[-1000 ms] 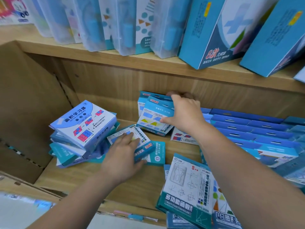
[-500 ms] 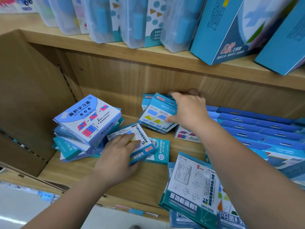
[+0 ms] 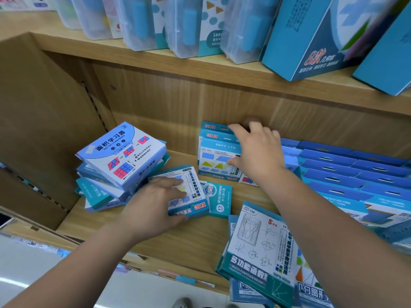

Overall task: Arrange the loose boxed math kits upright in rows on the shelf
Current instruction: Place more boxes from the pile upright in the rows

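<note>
Far left: a slumped pile of pale-blue and white cardboard kit boxes [image 3: 121, 156] lay flat and skewed on the wooden shelf [image 3: 191, 245], not sorted.

Just beside it, the left hand [image 3: 153, 205] rested on a flat white-and-teal cardboard kit box [image 3: 191, 196]. Its fingers [image 3: 171, 183] lay nearly straight and close together across the top face, not clearly curled round it. That box lay face up, partly over a small teal flat box [image 3: 219, 202].

Centre back: a short row of light-blue upright kit boxes [image 3: 214, 156] stood near the back panel. The right hand [image 3: 258, 152] gripped this row, with its fingers [image 3: 238, 128] hooked over the top edges and the thumb on the front face.

Right: dark-blue-topped kit boxes in rows [image 3: 355, 172] were already standing, leaning back a little.

Front right: a stack of flat teal-and-white ruler kit boxes [image 3: 260, 252] overhung the shelf edge, untouched.

Above were clear plastic cases [image 3: 142, 23], not part of the job.

Progress looked partly done. The right side was in rows and the centre row had only just begun. Left to do: the box under the left hand, the small teal one, the whole left pile and the front stack all had yet to be stood up.
</note>
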`<act>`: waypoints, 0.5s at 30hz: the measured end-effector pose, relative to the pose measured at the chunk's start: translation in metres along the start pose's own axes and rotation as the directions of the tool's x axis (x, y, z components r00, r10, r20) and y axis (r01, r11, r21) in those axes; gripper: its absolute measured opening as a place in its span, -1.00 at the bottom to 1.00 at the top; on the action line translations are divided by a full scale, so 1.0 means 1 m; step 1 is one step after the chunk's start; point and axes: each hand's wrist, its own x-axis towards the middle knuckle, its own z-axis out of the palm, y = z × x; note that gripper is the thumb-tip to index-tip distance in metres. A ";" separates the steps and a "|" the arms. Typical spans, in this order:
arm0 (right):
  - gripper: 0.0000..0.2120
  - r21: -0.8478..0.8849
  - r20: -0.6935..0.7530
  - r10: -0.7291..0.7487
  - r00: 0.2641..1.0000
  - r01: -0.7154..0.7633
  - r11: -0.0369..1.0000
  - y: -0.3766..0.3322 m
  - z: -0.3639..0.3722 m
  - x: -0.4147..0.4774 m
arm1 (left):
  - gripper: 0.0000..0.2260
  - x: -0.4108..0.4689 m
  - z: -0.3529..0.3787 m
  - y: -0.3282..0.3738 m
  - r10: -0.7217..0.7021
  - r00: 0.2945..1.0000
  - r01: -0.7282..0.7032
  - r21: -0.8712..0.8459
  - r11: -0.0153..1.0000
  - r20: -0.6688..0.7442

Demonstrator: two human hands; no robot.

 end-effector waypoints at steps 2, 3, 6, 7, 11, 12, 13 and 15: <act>-0.24 -0.017 -0.015 -0.012 1.000 0.012 1.000 0.001 0.003 0.002 | -0.48 -0.001 -0.001 -0.003 -0.001 1.000 0.001 -0.029 1.000 0.003; -0.26 -0.020 -0.012 -0.029 1.000 0.029 0.999 0.001 0.004 0.003 | -0.48 -0.002 -0.001 -0.003 0.000 1.000 0.000 -0.037 0.999 -0.004; -0.30 -0.039 0.012 -0.071 0.997 0.071 0.997 -0.003 0.005 0.007 | -0.45 -0.003 0.002 -0.001 -0.021 0.999 0.019 -0.051 0.999 -0.037; -0.30 -0.056 0.013 -0.072 0.997 0.073 0.996 -0.005 0.004 0.008 | -0.43 -0.005 0.003 0.001 -0.039 0.998 0.036 -0.042 0.998 -0.054; -0.36 0.005 -0.149 -0.122 0.981 0.124 0.992 -0.011 -0.003 -0.002 | -0.41 -0.013 0.014 0.004 -0.139 0.970 0.155 0.068 0.986 -0.198; -0.44 0.079 -0.207 -0.150 0.967 0.170 0.982 -0.015 -0.004 -0.007 | -0.42 -0.015 0.018 0.006 -0.159 0.960 0.182 0.082 0.980 -0.229; -0.51 0.170 -0.180 -0.164 0.970 0.195 0.966 -0.020 -0.006 -0.012 | -0.44 -0.018 0.022 0.008 -0.173 0.953 0.199 0.086 0.976 -0.247; -0.57 0.337 0.081 -0.170 0.982 0.134 0.932 -0.033 -0.007 -0.021 | -0.51 -0.023 0.028 0.012 -0.193 0.943 0.224 0.087 0.971 -0.270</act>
